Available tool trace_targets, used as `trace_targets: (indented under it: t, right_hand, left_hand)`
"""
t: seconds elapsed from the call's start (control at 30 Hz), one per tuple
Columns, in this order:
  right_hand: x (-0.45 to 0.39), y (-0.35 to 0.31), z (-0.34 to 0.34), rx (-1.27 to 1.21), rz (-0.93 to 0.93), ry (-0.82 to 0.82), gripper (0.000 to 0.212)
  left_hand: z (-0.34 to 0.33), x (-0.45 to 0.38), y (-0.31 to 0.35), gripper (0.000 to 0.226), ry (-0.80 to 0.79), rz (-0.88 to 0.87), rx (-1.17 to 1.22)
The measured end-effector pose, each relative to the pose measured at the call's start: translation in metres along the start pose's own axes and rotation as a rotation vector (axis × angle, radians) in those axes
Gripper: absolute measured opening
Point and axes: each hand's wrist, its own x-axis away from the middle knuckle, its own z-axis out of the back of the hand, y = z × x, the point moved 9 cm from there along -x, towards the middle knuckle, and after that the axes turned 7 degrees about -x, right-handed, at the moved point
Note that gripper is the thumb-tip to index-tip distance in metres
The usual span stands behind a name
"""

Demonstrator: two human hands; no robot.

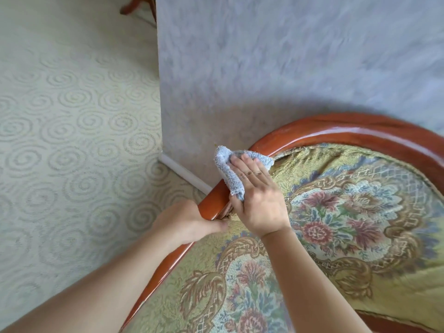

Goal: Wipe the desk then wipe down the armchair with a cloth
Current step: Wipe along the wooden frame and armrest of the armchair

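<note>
A blue-grey terry cloth (229, 170) is draped over the curved red-brown wooden frame (336, 131) of the armchair, at the left side of its backrest. The cloth is pressed against the wood by the right hand (255, 195), whose fingers lie straight and flat over it, the thumb side tucked along the lower fold. The frame's lower stretch is gripped by the left hand (189, 221), with the fingers curled around the wood from the outside. The floral tapestry upholstery (348, 212) in gold, pink and blue fills the backrest inside the frame. The armchair is seen standing close to a pale grey textured wall (288, 56). A cream carpet (72, 140) with a spiral pattern covers the floor to the left, edged by a white skirting board (185, 175).
</note>
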Motion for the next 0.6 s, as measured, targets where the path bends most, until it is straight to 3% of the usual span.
trace_targets:
  t: [0.07,0.27,0.5,0.6]
  right_hand:
    - [-0.007,0.013,0.006,0.030,-0.007,-0.002,0.057]
    - [-0.028,0.050,0.038,0.153,-0.063,0.079,0.055]
    - [-0.029,0.134,0.117,0.249,-0.409,0.317,0.054]
    - [-0.026,0.144,0.126,0.237,-0.452,0.384,0.049]
  left_hand:
    - [-0.005,-0.004,-0.004,0.069,-0.036,0.039,-0.002]
    - [0.000,-0.003,-0.003,0.053,0.105,0.037,-0.135]
    - [-0.003,-0.001,-0.006,0.045,0.090,0.033,-0.105]
    - [-0.003,-0.001,-0.004,0.044,0.074,0.025,-0.111]
